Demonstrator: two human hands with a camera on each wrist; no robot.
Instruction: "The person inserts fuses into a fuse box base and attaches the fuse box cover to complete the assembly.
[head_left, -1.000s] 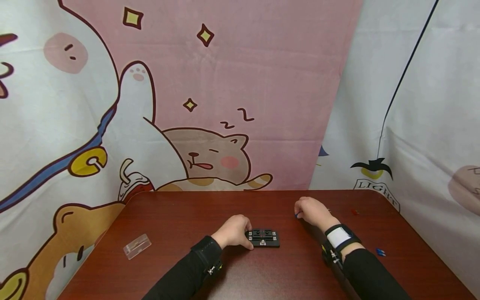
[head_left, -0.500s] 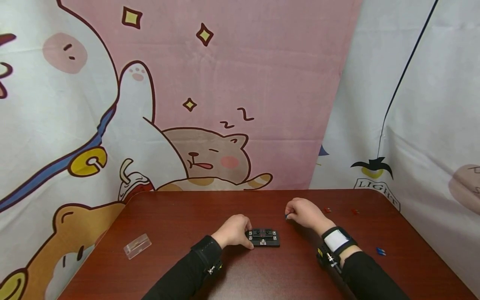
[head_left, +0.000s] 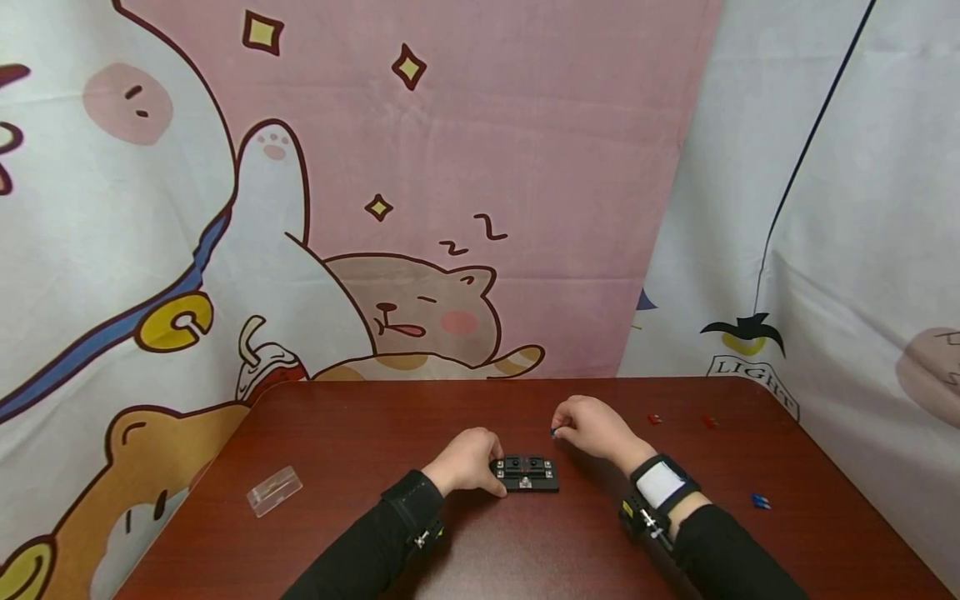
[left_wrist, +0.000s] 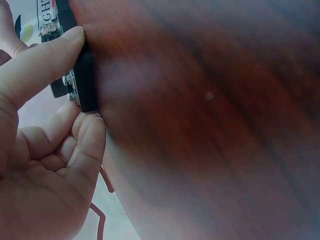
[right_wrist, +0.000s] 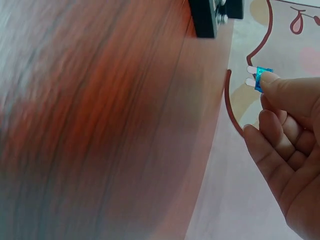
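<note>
A small black rectangular fuse block (head_left: 526,474) with metal screw terminals along its edges lies flat near the middle of the dark red-brown wooden tabletop (head_left: 360,433). The left hand (head_left: 467,461) rests on the tabletop at the block's left end and grips it, thumb on one long side and curled fingers on the other; the left wrist view shows the thumb tip (left_wrist: 70,37) pressed to the block's edge (left_wrist: 85,82) and a fingertip touching its near corner.

The right hand (head_left: 592,425) hovers just beyond and to the right of the block, close to it but not touching. Between thumb and forefinger it pinches a small translucent blue blade fuse (right_wrist: 260,77), whose two pale metal prongs stick out from the fingertips, while the other fingers are loosely curled below. In the head view the fuse shows only as a tiny blue speck (head_left: 553,432) at the fingertips.

Farther right on the tabletop lie two small red fuses (head_left: 654,418) (head_left: 708,422), well apart from the hands, and another small blue fuse (head_left: 761,501) near the right edge. A clear plastic rectangular cover (head_left: 274,490) lies off to the left, well away from the block. Both forearms wear black sleeves, and the right wrist carries a black strap with a white patch (head_left: 658,486). Behind the tabletop hangs a cloth backdrop printed with cartoon cats (head_left: 420,308).
</note>
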